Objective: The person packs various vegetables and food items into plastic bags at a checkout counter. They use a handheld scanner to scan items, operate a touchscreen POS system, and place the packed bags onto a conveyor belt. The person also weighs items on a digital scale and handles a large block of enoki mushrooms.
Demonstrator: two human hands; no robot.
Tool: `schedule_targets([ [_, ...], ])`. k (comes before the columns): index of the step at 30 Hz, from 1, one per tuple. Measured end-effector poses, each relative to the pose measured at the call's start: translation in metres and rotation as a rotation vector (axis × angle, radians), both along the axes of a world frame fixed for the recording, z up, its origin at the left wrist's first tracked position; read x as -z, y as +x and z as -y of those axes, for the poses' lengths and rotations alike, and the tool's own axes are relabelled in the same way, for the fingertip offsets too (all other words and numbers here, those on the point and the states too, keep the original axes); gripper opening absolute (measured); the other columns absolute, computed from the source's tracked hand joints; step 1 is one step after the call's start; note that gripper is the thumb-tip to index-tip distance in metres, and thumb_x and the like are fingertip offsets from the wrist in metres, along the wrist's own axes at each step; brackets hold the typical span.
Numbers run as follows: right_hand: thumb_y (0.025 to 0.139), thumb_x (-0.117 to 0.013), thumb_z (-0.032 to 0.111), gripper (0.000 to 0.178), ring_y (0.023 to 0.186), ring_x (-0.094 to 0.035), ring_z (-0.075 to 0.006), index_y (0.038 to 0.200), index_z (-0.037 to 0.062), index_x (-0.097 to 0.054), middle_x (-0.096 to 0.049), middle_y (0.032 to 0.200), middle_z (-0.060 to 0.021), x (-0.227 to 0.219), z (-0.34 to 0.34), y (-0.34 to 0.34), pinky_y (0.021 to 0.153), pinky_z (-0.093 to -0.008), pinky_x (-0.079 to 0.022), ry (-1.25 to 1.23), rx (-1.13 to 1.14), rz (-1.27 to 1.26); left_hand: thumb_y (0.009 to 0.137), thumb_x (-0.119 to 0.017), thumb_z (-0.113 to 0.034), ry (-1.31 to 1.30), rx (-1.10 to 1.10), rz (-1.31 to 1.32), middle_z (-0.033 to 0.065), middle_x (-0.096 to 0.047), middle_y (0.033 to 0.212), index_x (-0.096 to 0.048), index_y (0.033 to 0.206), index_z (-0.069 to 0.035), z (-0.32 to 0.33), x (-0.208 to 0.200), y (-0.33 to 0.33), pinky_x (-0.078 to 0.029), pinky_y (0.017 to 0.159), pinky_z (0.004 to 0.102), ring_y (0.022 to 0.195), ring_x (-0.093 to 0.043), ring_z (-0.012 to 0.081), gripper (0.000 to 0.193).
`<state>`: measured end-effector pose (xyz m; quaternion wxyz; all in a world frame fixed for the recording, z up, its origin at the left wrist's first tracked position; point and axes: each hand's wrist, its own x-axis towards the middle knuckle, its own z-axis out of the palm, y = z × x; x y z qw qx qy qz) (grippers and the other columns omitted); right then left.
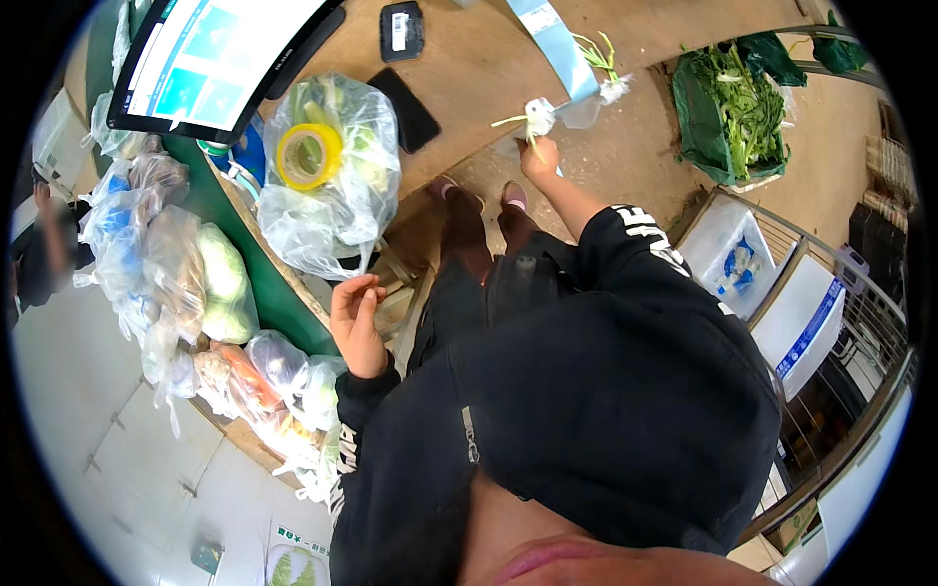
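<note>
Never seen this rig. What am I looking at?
No machine: a person works with two bare hands. The picture comes from a fisheye camera on their head, looking down, so straight edges bend near the rim. On the table lie a clear plastic bag of greens with a yellow tape roll on top, a black phone-like slab and a small black device; a screen stands at left. The left hand is at the bag's twisted end, seemingly pinching it. The right hand is by a white-and-green piece; its exact hold is unclear.

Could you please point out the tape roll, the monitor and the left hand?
Tape roll (334, 156), head view: yellow ring's right side.
Monitor (221, 59), head view: middle of its screen.
Left hand (358, 327), head view: its middle.
</note>
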<state>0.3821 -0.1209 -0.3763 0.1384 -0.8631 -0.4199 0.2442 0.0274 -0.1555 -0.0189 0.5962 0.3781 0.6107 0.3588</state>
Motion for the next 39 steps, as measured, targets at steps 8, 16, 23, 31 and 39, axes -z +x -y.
schedule_targets([
  [8,0.09,-0.07,0.043,0.039,0.079,-0.069,-0.0435,0.092,0.0044,-0.067,-0.071,0.083,-0.0211,-0.111,0.066,0.047,0.07,-0.0541,-0.053,-0.089,-0.349,-0.072,0.097,-0.063,-0.003,0.048,0.409,-0.017,0.0032,-0.065,0.103,-0.065,0.109,0.0,-0.011,0.028,0.085,-0.049,0.083,0.025,0.09,-0.062,0.0108,0.013],
  [16,0.089,-0.07,0.047,0.043,0.071,-0.069,-0.0385,0.074,0.0062,-0.07,-0.067,0.07,-0.0182,-0.138,0.055,0.053,0.064,-0.0501,-0.053,0.074,-0.421,-0.2,0.095,-0.065,-0.008,0.076,0.703,-0.026,0.0063,-0.064,0.094,-0.066,0.104,0.0,-0.044,0.112,0.153,-0.05,0.08,0.0278,0.087,-0.063,0.0135,0.012],
  [23,0.098,-0.052,0.058,0.064,0.063,-0.068,-0.0379,0.063,0.0076,-0.069,-0.066,0.063,-0.0175,-0.175,0.052,0.038,0.061,-0.0474,-0.055,-0.104,-0.747,0.001,0.096,-0.064,-0.02,0.203,0.836,-0.255,0.016,-0.067,0.092,-0.068,0.103,-0.001,-0.08,0.152,0.178,-0.052,0.078,0.0376,0.086,-0.067,0.0304,0.021],
  [31,0.09,-0.065,0.02,0.021,0.081,-0.069,-0.0432,0.097,0.0004,-0.068,-0.071,0.085,-0.0223,-0.173,0.045,0.029,0.074,-0.0504,-0.055,-0.045,-0.457,-0.202,0.092,-0.067,-0.028,0.323,1.003,-0.526,0.0233,-0.062,0.124,-0.058,0.124,0.003,-0.095,0.191,0.229,-0.044,0.102,0.0466,0.119,-0.056,0.0402,0.046],
  [39,0.087,-0.071,0.038,0.032,0.075,-0.069,-0.0409,0.087,0.0057,-0.072,-0.07,0.076,-0.0192,-0.198,0.038,0.032,0.07,-0.0504,-0.055,-0.186,-0.624,-0.233,0.091,-0.072,-0.021,-0.01,0.88,-0.128,0.0102,-0.071,0.083,-0.067,0.101,0.003,-0.105,0.233,0.221,-0.051,0.071,0.0372,0.077,-0.066,0.0199,0.026],
])
